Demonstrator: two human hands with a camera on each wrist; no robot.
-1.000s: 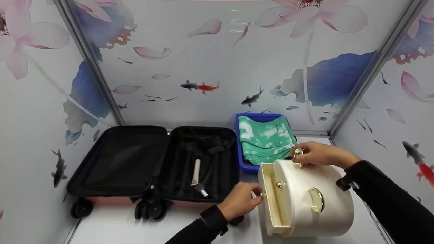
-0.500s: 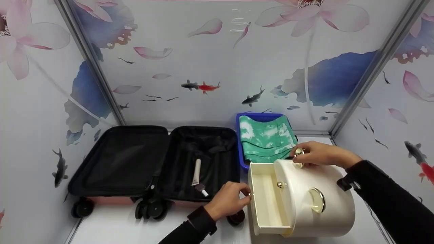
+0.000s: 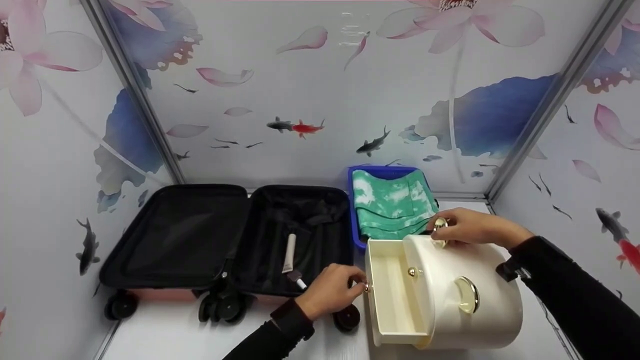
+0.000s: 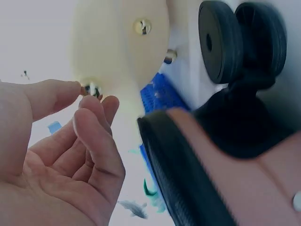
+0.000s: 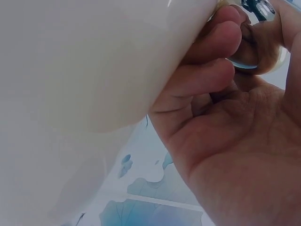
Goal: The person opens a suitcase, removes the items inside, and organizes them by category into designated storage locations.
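A cream storage box with a rounded body lies at the right of the head view, its drawer pulled out toward the left. My left hand pinches the small gold knob on the drawer front between thumb and fingertips. On the box's upper side, the fingers of my right hand curl round a shiny gold handle. A second gold knob shows on the box's face beside the drawer, and a gold crescent handle sits on its curved side.
An open suitcase lies at left and centre, holding a white tube and a small white-capped item. Its wheel is close to my left hand. Behind the box, a blue basket holds folded green-and-white cloth.
My left hand has drawn the drawer leftward, and more of its inside shows. Most of that movement came before the middle frame. The right hand stays on its handle.
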